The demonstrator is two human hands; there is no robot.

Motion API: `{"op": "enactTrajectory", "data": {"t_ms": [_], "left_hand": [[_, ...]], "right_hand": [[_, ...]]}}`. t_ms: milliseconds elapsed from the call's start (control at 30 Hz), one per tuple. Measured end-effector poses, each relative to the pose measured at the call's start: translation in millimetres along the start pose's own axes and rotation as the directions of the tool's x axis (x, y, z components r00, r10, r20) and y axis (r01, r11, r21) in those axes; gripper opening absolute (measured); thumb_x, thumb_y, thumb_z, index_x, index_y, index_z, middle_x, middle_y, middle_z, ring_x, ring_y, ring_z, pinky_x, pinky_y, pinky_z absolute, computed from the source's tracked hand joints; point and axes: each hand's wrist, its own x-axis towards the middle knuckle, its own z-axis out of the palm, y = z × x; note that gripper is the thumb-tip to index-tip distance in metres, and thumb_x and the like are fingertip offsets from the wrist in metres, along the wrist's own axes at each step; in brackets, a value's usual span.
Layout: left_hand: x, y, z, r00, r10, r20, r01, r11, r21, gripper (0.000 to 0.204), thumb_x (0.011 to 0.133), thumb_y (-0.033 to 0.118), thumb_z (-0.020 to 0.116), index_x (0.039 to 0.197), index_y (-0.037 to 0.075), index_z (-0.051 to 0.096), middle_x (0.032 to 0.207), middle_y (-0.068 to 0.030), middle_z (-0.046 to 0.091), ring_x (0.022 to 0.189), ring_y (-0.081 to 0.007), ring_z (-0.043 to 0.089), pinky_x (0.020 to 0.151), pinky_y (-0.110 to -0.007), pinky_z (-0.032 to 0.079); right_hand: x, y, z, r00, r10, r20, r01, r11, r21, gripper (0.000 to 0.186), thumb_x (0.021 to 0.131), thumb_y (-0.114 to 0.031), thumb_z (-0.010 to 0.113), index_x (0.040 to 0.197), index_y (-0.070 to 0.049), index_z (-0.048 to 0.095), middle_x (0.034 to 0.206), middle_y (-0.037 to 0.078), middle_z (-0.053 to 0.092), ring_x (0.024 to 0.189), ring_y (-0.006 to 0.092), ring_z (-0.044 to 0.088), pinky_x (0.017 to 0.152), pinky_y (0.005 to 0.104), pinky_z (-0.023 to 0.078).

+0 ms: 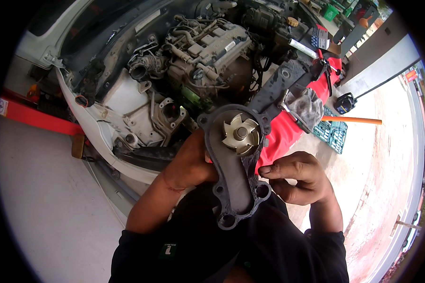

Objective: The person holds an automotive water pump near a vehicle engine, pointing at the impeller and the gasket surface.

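Note:
My left hand [190,162] grips a grey metal water pump [234,162] from behind, holding it up in front of my chest. The pump has a pale impeller [241,133] at its top and a dark gasket [261,192] lying around its rim. My right hand [297,178] pinches the gasket's right edge between thumb and fingertips, next to a bolt hole. Beyond the pump lies the open engine bay of a white car [127,101], with the engine [208,49] in its middle.
A red cover [288,129] drapes the car's fender, with a grey rag [308,107] and a black tool on it. A green socket tray [333,133] and an orange-handled tool [352,120] lie on the reddish floor. A red lift arm [38,118] crosses at the left.

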Motion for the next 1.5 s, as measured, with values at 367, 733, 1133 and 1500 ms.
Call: {"op": "enactTrajectory", "data": {"t_ms": [367, 733, 1133, 1500], "left_hand": [[-1.4, -5.4, -2.6, 1.000, -0.004, 0.006, 0.005, 0.989, -0.150, 0.078, 0.075, 0.004, 0.076, 0.147, -0.002, 0.048, 0.135, -0.0103, 0.064, 0.122, -0.0190, 0.061, 0.108, -0.035, 0.046], [-3.1, -5.9, 1.5, 1.000, 0.012, -0.028, -0.017, 0.981, -0.195, 0.077, 0.074, 0.001, 0.074, 0.146, -0.002, 0.048, 0.134, -0.0096, 0.064, 0.120, -0.0174, 0.062, 0.105, -0.034, 0.048], [-7.6, 3.8, 4.0, 0.992, -0.036, -0.121, 0.011, 0.980, -0.199, 0.070, 0.076, 0.002, 0.077, 0.141, -0.004, 0.053, 0.131, -0.0119, 0.066, 0.116, -0.0181, 0.065, 0.101, -0.034, 0.051], [-12.2, -16.9, -16.8, 0.995, 0.083, -0.048, -0.090, 0.983, -0.160, 0.075, 0.093, 0.021, 0.077, 0.151, -0.007, 0.039, 0.136, -0.0315, 0.059, 0.118, -0.0444, 0.066, 0.101, -0.057, 0.056]], "right_hand": [[6.6, -9.6, -10.7, 0.983, -0.072, 0.166, 0.117, 0.953, -0.280, 0.047, 0.081, -0.004, 0.071, 0.128, -0.004, 0.074, 0.076, 0.006, 0.064, 0.059, 0.0212, 0.061, 0.057, 0.0359, 0.052], [-5.2, -15.4, -5.3, 0.993, -0.105, 0.054, 0.118, 0.917, -0.380, 0.042, 0.081, -0.007, 0.073, 0.123, -0.004, 0.074, 0.082, 0.007, 0.068, 0.061, 0.0225, 0.064, 0.056, 0.0354, 0.053], [-14.0, -11.6, 2.9, 0.978, -0.207, -0.005, 0.169, 0.811, -0.561, 0.059, 0.071, 0.010, 0.069, 0.128, -0.004, 0.065, 0.079, 0.007, 0.064, 0.057, 0.0203, 0.060, 0.049, 0.0315, 0.046], [-30.6, -7.2, 12.9, 0.970, -0.207, -0.128, 0.098, 0.815, -0.572, 0.066, 0.068, 0.010, 0.069, 0.132, -0.003, 0.060, 0.079, 0.008, 0.064, 0.054, 0.0222, 0.058, 0.049, 0.0331, 0.047]]}}
